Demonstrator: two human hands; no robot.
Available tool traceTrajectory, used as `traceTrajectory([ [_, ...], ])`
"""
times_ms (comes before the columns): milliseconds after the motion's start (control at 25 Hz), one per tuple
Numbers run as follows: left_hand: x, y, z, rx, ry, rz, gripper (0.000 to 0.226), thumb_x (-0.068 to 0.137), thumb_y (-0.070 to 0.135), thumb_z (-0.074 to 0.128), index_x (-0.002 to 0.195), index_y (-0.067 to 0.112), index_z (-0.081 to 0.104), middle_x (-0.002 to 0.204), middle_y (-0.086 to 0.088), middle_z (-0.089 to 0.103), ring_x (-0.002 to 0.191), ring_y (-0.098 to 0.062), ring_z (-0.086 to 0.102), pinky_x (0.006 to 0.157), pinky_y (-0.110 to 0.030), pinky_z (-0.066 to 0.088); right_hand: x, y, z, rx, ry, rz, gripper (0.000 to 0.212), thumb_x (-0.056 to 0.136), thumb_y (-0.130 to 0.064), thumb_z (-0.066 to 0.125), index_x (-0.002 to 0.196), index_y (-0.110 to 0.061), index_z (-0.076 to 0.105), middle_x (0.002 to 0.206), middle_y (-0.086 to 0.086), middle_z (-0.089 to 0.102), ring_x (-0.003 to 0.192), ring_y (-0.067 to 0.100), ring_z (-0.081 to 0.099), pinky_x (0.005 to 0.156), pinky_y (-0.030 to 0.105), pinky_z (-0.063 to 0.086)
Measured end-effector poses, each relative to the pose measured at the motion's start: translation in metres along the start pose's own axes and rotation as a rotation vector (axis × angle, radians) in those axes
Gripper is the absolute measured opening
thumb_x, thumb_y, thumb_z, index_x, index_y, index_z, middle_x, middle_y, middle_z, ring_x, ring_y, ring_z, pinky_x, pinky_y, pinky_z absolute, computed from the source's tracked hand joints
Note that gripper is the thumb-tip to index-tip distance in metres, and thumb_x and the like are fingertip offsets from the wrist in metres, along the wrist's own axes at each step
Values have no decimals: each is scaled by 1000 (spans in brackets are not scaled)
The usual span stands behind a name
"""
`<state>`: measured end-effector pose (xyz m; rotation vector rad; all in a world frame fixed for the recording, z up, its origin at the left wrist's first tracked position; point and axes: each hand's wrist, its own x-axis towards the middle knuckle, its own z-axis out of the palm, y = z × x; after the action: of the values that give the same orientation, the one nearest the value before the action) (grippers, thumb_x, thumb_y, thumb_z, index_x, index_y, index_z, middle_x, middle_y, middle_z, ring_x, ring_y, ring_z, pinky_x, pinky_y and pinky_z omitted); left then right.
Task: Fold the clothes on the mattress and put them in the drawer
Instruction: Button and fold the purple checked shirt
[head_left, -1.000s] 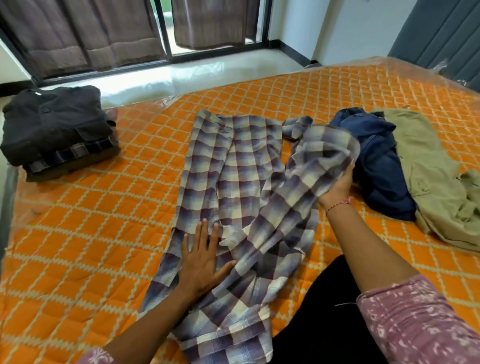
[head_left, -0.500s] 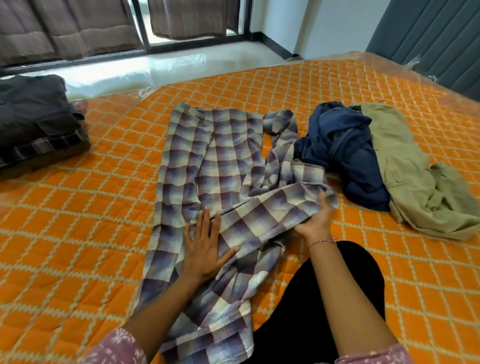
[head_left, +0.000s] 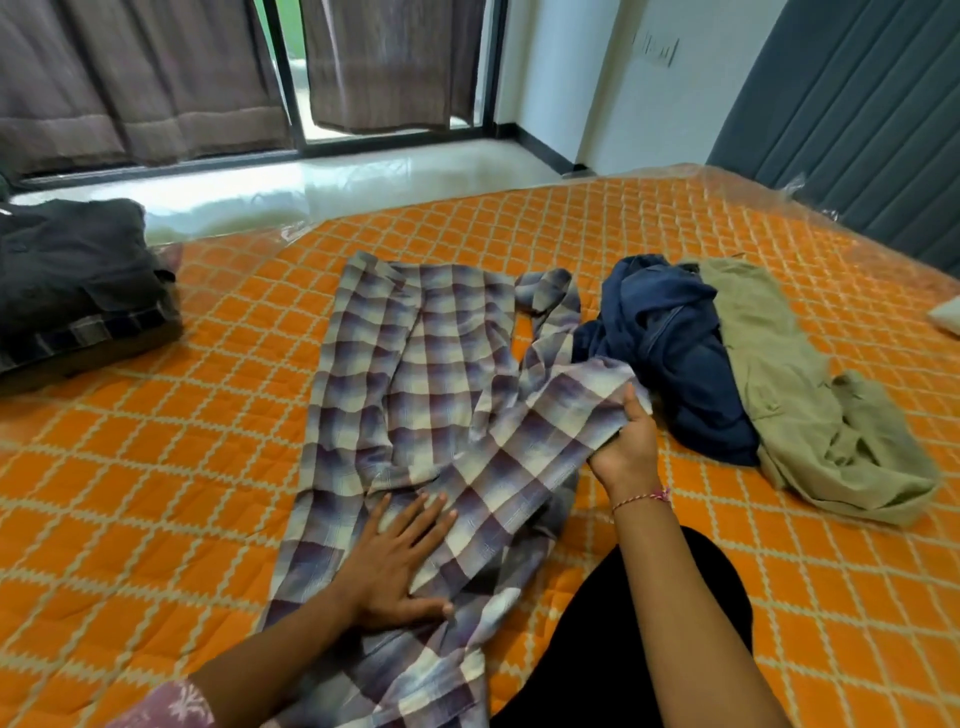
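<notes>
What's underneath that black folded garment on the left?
Under the black folded garment a dark plaid piece shows along the stack's edge, and another dark layer below it. How much is there stays covered.

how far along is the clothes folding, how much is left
Done: a folded stack sits at the mattress's left edge. In hand: the plaid shirt lies spread out, the left hand pressing it flat while the right hand has a grip on one side of it. Left: the blue garment and olive garment lie unfolded, and no drawer is in view.
</notes>
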<state>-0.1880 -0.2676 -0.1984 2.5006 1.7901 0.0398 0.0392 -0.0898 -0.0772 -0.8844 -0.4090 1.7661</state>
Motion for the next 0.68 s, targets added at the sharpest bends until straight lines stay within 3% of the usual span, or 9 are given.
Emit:
traceTrajectory([
  [80, 15, 4, -21, -289, 47, -150, 92, 81, 82, 6, 142, 25, 42, 149, 3, 41, 139, -16, 32, 111, -41, 4, 5, 1, 8, -100, -19, -25, 50, 91, -42, 53, 121, -2, 56, 109, 18, 68, 104, 30, 64, 94, 38, 47],
  [160, 44, 6, -55, -739, 167, -340, 74, 87, 74, 21, 131, 25, 55, 136, 7, 53, 130, -10, 44, 112, -31, 20, 11, 5, 33, -361, 6, -43, 63, 86, -46, 60, 120, 7, 57, 111, 27, 64, 107, 36, 60, 96, 42, 46],
  [240, 84, 2, -92, -1170, 236, -452, 50, 95, 54, 41, 129, 20, 55, 130, 6, 56, 127, -11, 48, 105, -18, 36, 17, 11, 71, -679, 26, -113, 59, 96, -45, 46, 119, 8, 55, 111, 30, 60, 100, 31, 58, 91, 40, 42],
  [280, 103, -5, -111, -1390, 201, -464, 54, 92, 56, 45, 130, 19, 54, 127, 5, 57, 125, -11, 50, 102, -18, 39, 24, 17, 91, -836, 40, -169, 59, 98, -46, 41, 132, 2, 47, 129, 28, 52, 115, 30, 51, 100, 42, 35],
  [320, 121, -17, -128, -1604, 163, -470, 68, 84, 68, 46, 130, 19, 53, 122, 5, 60, 119, -11, 53, 99, -23, 42, 32, 26, 114, -1050, 62, -234, 67, 98, -48, 37, 146, -3, 26, 150, 22, 29, 137, 29, 32, 112, 45, 22],
  [400, 144, -55, -152, -1916, 195, -504, 90, 70, 79, 50, 132, 14, 52, 113, -1, 63, 106, -15, 59, 89, -31, 48, 61, 52, 165, -1521, 86, -383, 79, 96, -56, 30, 151, -7, 0, 159, 14, -6, 147, 28, -8, 115, 52, -5],
  [480, 158, -99, -153, -2084, 297, -566, 74, 90, 64, 39, 137, 7, 46, 123, -10, 60, 113, -21, 58, 93, -35, 49, 95, 90, 209, -1758, -48, -391, 85, 92, -66, 24, 152, -10, 4, 159, 15, -9, 145, 31, -16, 110, 61, -10],
  [560, 161, -139, -134, -2085, 390, -746, 54, 99, 48, 29, 135, 11, 45, 131, -10, 55, 124, -25, 50, 102, -41, 43, 135, 130, 223, -1837, -236, -118, 93, 86, -76, 20, 153, -14, 1, 158, 14, -17, 143, 30, -23, 106, 64, -16],
  [680, 158, -186, -93, -1908, 243, -1043, 58, 85, 55, 60, 125, 14, 55, 123, -10, 58, 116, -29, 55, 94, -44, 48, 171, 176, 190, -1917, -172, -19, 74, 95, -62, 29, 151, -15, 18, 159, 14, -4, 146, 32, -8, 111, 62, 1],
])
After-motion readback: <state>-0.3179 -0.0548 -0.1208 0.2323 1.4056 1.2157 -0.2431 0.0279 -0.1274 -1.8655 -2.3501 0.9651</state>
